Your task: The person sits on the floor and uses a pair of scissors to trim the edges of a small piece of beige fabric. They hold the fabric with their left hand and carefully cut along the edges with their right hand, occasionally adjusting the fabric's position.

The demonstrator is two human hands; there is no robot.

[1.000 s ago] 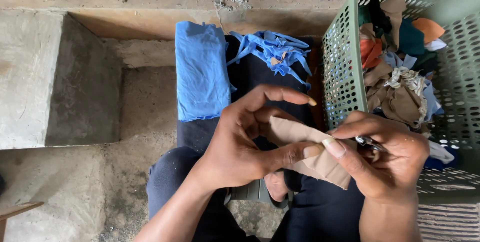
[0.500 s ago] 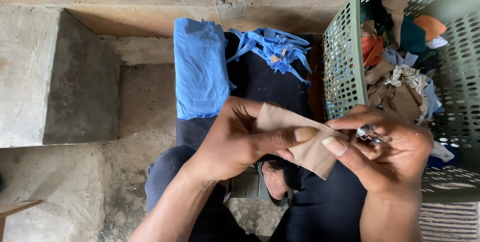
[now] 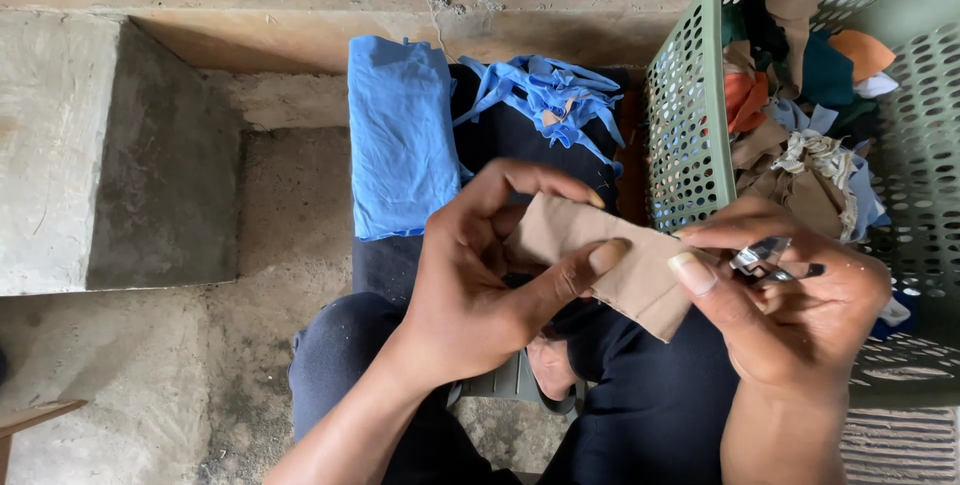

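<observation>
A small tan scrap of cloth [image 3: 610,260], thin and limp, sits at the centre of the frame, pinched between two hands above a seated person's dark-trousered lap. The left hand [image 3: 480,285] closes thumb and fingers on the scrap's near edge, while the right hand [image 3: 790,310] clamps the far corner with its thumb and also grips a small metal cutting tool [image 3: 765,260], seemingly snips. The piece looks light and floppy, likely to sag unless held by opposite edges as here. Just above, a folded blue cloth [image 3: 400,135] lies flat beside a tangle of blue strips [image 3: 550,95] on dark fabric. At the right edge, a green perforated plastic basket [image 3: 690,135] holds mixed offcuts in orange, teal and beige. Rough concrete floor and step [image 3: 110,155] fill the left.
</observation>
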